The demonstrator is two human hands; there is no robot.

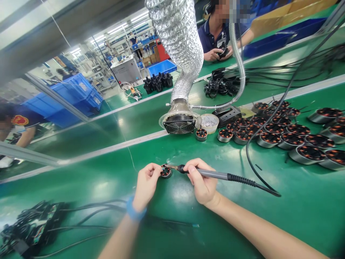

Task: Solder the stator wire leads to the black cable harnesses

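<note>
My left hand [146, 182] pinches a small round motor stator [165, 171] with copper windings, held just above the green bench [296, 208]. My right hand [202, 181] grips a grey soldering iron [215, 175] like a pen. Its tip touches the top of the stator. The iron's black cable [253, 169] trails off to the right and loops up across the bench. A blue band sits on my left wrist.
A fume extractor fan [179, 124] on a silver duct stands behind my hands, beside a small white bowl [209, 123]. Several finished motors [291, 138] lie at the right. Black cable bundles [32, 226] rest at the lower left. Across the bench a person [215, 36] handles a black part.
</note>
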